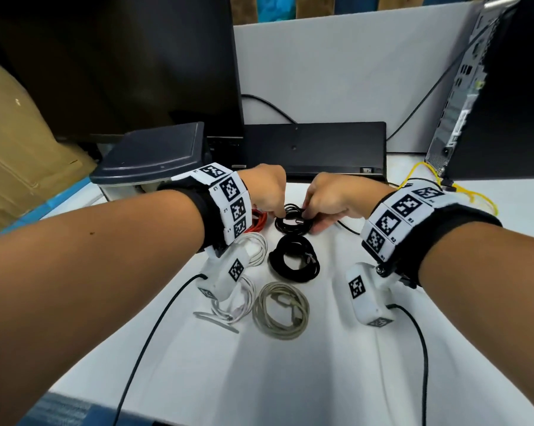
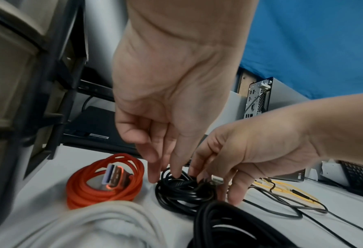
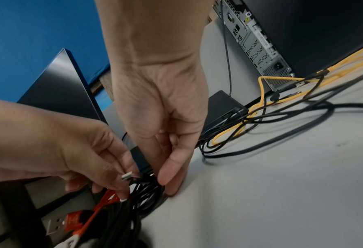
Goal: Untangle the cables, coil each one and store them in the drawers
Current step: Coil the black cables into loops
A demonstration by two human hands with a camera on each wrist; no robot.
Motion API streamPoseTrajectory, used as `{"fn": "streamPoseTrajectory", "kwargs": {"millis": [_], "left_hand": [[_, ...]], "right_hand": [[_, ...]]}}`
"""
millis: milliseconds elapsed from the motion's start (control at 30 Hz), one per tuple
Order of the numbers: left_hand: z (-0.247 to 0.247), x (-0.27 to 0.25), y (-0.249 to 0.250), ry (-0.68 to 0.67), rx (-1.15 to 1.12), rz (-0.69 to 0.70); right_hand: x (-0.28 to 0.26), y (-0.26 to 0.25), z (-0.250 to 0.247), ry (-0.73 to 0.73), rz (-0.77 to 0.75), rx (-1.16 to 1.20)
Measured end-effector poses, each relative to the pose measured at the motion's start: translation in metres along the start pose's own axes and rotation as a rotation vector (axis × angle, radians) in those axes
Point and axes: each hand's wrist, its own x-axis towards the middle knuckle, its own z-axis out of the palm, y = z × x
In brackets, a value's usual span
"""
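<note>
Drawer unit [image 1: 155,155], dark-topped, is seen at the left rear of the white table [image 1: 290,364]; pale drawer fronts are seen shut in the left wrist view, contents hidden.

Thin black coil [image 1: 293,221] lies on the table at mid-rear, and both hands are on it. Left hand [image 1: 267,190]: fingers [image 2: 176,167] curled downward, tips pressed onto the coil's near-left strands. Right hand [image 1: 330,198]: thumb and forefinger pinched at the coil's metal plug [image 2: 217,179], remaining fingers extended to the table beside the coil.

Other coils are laid out in front: orange coil [image 1: 258,219] just left of the black one, thick black coil [image 1: 294,261] just in front, grey coil [image 1: 280,310] nearer still, white coils [image 1: 253,250] at left, partly hidden by the left wrist camera.

The orange coil's USB plug [image 2: 115,174] is shown only by the wrist views. A tangle of yellow cable [image 3: 259,107] and loose black cable [image 3: 282,127] is laid open by the right wrist view; from the head only a corner of it is seen at right.

Surroundings: dark monitor [image 1: 121,56] at rear left, flat black device [image 1: 314,149] behind the hands, computer tower [image 1: 490,87] at right with its port side turned to the table, grey partition behind, blue backing beyond.
</note>
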Motion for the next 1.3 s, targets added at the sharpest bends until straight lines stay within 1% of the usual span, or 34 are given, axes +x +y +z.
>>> {"fn": "streamPoseTrajectory", "kwargs": {"millis": [100, 200, 333, 400, 467, 533, 600, 667, 700, 733, 833, 967, 1100, 1133, 1200, 1300], "left_hand": [[-0.001, -0.005, -0.002, -0.002, -0.003, 0.004], [-0.008, -0.012, 0.000, 0.020, -0.033, 0.034], [-0.020, -0.019, 0.013, 0.079, -0.223, 0.094], [-0.022, -0.018, 0.026, 0.107, -0.278, 0.134], [-0.021, -0.015, 0.043, 0.078, -0.290, 0.178], [-0.017, -0.013, 0.061, 0.004, -0.250, 0.232], [-0.011, -0.010, 0.079, -0.085, -0.170, 0.279], [-0.004, -0.005, 0.094, -0.157, -0.054, 0.303], [0.000, -0.002, 0.101, -0.178, -0.005, 0.309], [0.003, 0.002, 0.107, -0.194, 0.028, 0.303], [0.013, 0.010, 0.122, -0.236, 0.103, 0.270], [0.018, 0.010, 0.139, -0.227, 0.184, 0.273], [0.018, 0.008, 0.147, -0.246, 0.143, 0.353], [0.017, 0.007, 0.147, -0.251, 0.142, 0.383], [0.013, 0.005, 0.146, -0.233, 0.174, 0.427], [0.006, 0.001, 0.137, -0.132, 0.158, 0.438]], "right_hand": [[-0.004, -0.002, 0.000, 0.040, -0.007, -0.055], [-0.011, 0.000, -0.009, 0.101, -0.032, -0.216], [-0.025, 0.007, -0.043, 0.273, -0.073, -0.288], [-0.036, 0.015, -0.063, 0.365, -0.091, -0.349], [-0.043, 0.027, -0.080, 0.416, -0.091, -0.450], [-0.048, 0.041, -0.091, 0.384, -0.033, -0.559], [-0.048, 0.058, -0.094, 0.270, 0.072, -0.617], [-0.046, 0.073, -0.094, 0.130, 0.156, -0.547], [-0.045, 0.080, -0.094, 0.088, 0.175, -0.524], [-0.043, 0.085, -0.093, 0.076, 0.173, -0.545], [-0.039, 0.093, -0.092, 0.146, 0.115, -0.679], [-0.037, 0.096, -0.100, 0.178, 0.169, -0.820], [-0.044, 0.108, -0.115, 0.136, 0.232, -1.100], [-0.048, 0.108, -0.118, 0.132, 0.222, -1.122], [-0.057, 0.105, -0.123, 0.169, 0.169, -1.081], [-0.061, 0.097, -0.132, 0.308, 0.072, -1.008]]}}
